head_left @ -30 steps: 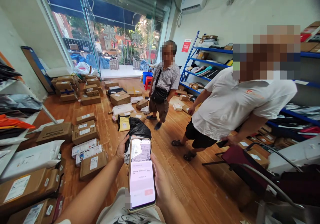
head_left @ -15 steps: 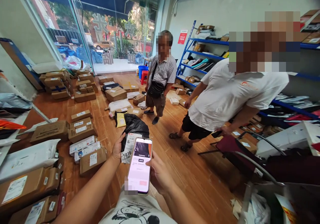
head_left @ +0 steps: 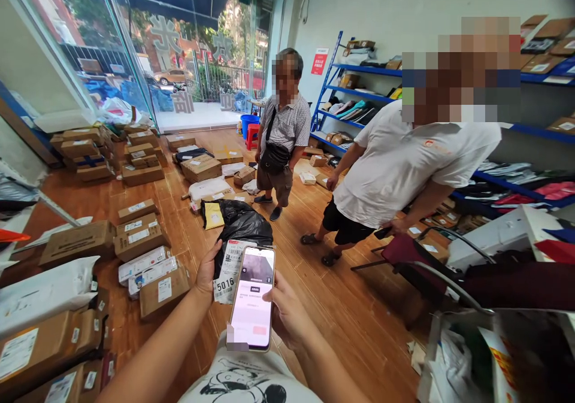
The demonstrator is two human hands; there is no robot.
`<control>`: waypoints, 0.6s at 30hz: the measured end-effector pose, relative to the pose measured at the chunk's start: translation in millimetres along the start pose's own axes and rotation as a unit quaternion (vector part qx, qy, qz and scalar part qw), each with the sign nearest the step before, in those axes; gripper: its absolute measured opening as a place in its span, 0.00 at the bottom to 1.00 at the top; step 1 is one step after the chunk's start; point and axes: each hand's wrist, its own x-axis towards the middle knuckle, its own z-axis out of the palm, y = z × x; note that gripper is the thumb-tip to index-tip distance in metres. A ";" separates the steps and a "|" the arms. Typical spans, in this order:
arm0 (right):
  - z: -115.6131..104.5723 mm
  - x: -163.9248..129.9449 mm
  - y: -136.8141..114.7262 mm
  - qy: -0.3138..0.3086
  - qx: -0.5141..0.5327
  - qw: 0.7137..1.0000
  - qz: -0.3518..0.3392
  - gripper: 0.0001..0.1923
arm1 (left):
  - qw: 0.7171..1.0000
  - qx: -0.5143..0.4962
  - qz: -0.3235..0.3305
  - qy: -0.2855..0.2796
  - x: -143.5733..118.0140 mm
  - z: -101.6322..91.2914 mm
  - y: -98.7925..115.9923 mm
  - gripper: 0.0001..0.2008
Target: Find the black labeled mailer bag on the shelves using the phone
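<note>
My left hand [head_left: 208, 271] is closed on the edge of a black plastic parcel bag [head_left: 245, 220], which bears a white shipping label [head_left: 227, 274] printed with a barcode and "5016". In my right hand [head_left: 285, 304] is a smartphone [head_left: 252, 307], held upright with the thumb over its lit screen. A dark camera-like picture fills the top of the screen and a pale page lies below. The phone overlaps the label's right side and hides part of the bag. Fingers behind the bag and phone are mostly hidden.
Cardboard boxes [head_left: 141, 235] and packages cover the floor at left and ahead. A person with a shoulder bag [head_left: 284, 133] stands ahead; another in a white shirt [head_left: 386, 163] stands at right. Blue shelves [head_left: 366, 94] line the wall. A chair [head_left: 404, 259] and a bin [head_left: 449, 337] are at right.
The view has turned slightly to the right, so the room shifts left. The black bag spreads wider to the right behind the phone. Both hands keep their holds.
</note>
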 end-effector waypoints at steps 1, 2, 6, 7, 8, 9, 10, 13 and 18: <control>0.5 -1.2 -0.9 0.000 0.001 1.000 -0.002 0.24 | 1.000 -0.008 0.000 -0.005 -1.4 1.2 1.1 0.13; 0.9 -2.6 -1.9 0.002 0.003 1.000 -0.003 0.23 | 1.000 -0.016 -0.001 -0.008 -3.0 2.7 2.3 0.12; -0.2 -7.5 -5.8 0.013 -0.004 1.000 -0.015 0.19 | 0.999 -0.033 -0.020 -0.012 -11.4 11.0 6.2 0.12; -1.1 -7.9 -6.0 0.015 -0.008 1.000 -0.020 0.19 | 0.999 -0.033 -0.025 -0.007 -13.4 12.9 6.6 0.13; -2.2 -7.9 -5.7 0.017 -0.011 0.999 -0.027 0.19 | 0.999 -0.031 -0.028 -0.005 -15.1 14.4 6.7 0.13; -3.3 -7.4 -5.0 0.018 -0.012 0.999 -0.032 0.19 | 0.999 -0.025 -0.029 -0.004 -16.6 15.6 6.6 0.13; -4.4 -6.4 -3.8 0.021 -0.009 0.999 -0.037 0.18 | 0.999 -0.016 -0.030 -0.004 -17.7 16.4 6.3 0.14; -7.0 -2.7 0.9 0.034 0.016 0.998 -0.046 0.20 | 0.999 0.008 -0.038 -0.009 -19.2 17.3 5.1 0.16; -8.0 -0.6 5.4 0.042 0.040 0.997 -0.050 0.25 | 0.998 -0.013 -0.050 -0.029 -16.1 16.4 4.0 0.14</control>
